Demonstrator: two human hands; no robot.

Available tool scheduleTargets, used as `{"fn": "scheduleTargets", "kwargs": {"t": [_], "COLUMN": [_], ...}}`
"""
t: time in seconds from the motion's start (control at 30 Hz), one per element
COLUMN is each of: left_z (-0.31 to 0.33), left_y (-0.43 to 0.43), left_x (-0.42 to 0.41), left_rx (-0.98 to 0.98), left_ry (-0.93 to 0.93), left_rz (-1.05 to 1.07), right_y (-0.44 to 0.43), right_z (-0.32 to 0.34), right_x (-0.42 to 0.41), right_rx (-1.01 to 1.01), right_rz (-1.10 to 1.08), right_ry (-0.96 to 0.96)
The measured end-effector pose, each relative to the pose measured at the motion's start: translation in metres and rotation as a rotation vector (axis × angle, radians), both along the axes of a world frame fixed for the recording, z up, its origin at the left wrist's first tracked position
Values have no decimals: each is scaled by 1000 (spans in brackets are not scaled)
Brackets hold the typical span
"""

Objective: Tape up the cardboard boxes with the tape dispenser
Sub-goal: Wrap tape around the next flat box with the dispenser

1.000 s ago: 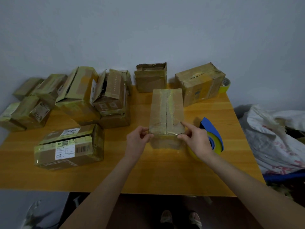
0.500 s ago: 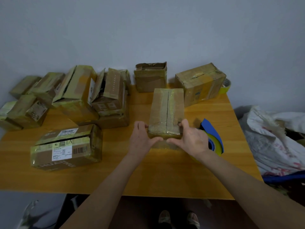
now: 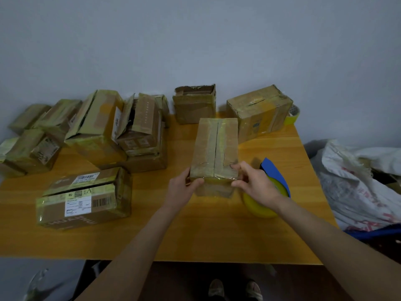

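- Two hands grasp one oblong brown cardboard box (image 3: 214, 146) at its near end. The left hand (image 3: 184, 189) wraps the near-left corner with its thumb on the front edge. The right hand (image 3: 256, 185) pinches the near-right corner, fingertips on top and thumb on the front face.
- The box is near the middle of the orange wooden table (image 3: 195, 235), apart from the other boxes at the back and left. The blue-and-yellow tape dispenser (image 3: 276, 173) lies just beside it on the right, partly hidden by the right hand.
- Its long axis runs away from the person toward the wall. The top flap seam runs the same way, faces up, and looks unsealed along its middle.
- It is probably light and fairly stiff, though glossy old tape makes the surface slick and the corners look softened. The edges of the short end seem the best hold, since the flaps could cave in.
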State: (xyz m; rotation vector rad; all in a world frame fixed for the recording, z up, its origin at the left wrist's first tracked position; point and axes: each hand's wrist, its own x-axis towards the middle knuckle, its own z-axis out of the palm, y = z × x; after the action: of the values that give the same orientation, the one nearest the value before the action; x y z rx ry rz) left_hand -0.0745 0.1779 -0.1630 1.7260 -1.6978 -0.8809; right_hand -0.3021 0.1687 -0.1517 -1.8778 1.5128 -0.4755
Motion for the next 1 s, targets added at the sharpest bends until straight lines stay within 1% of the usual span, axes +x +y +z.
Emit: {"fn": "scheduleTargets", "kwargs": {"t": [0.07, 0.13, 0.2, 0.27, 0.33, 0.4, 0.47, 0.53, 0.6, 0.63, 0.7, 0.73, 0.8, 0.83, 0.9, 0.97, 1.0], "left_z": [7, 10, 10, 7, 2, 2, 6, 8, 12, 13, 10, 8, 6, 5, 7, 14, 16], "left_y": [-1, -9, -14, -15, -13, -10, -10, -11, -10, -10, -8, -8, -8, -8, -10, -12, -15], "left_x": [-9, -20, -31, -39, -43, -42, -37, -34, -35, -37, -41, -42, -41, -40, -36, -28, -22], "left_rx": [83, 176, 247, 279, 247, 173, 127, 122, 159, 188, 224, 219, 188, 185, 216, 299, 326], "left_ry": [1, -50, -144, -190, -235, -314, -331, -291, -238, -185, -6, 27, -43, -68, -21, 164, 258], "left_rz": [56, 140, 163, 187, 202, 180, 168, 160, 150, 138, 148, 157, 165, 158, 148, 218, 288], "right_y": [2, 2, -4, -10, -11, -10, -11, -14, -15, -13, -10, -10, -10, -10, -14, -19, -23], "right_z": [0, 4, 8, 6, -3, -7, -5, 1, 4, 6, 5, 3, 0, -1, 0, 4, 7], "right_x": [1, 14, 28, 37, 40, 37, 32, 26, 26, 28, 32, 33, 32, 30, 25, 19, 17], "right_rx": [16, 26, 63, 146, 174, 140, 122, 152, 216, 247, 257, 250, 226, 227, 289, 376, 381], "right_rz": [-39, -188, -364, -414, -388, -381, -373, -344, -316, -306, -300, -300, -302, -301, -302, -338, -376], "right_ry": [-31, -84, -16, 85, 98, 95, 119, 141, 139, 149, 180, 181, 151, 133, 52, -100, -161]}}
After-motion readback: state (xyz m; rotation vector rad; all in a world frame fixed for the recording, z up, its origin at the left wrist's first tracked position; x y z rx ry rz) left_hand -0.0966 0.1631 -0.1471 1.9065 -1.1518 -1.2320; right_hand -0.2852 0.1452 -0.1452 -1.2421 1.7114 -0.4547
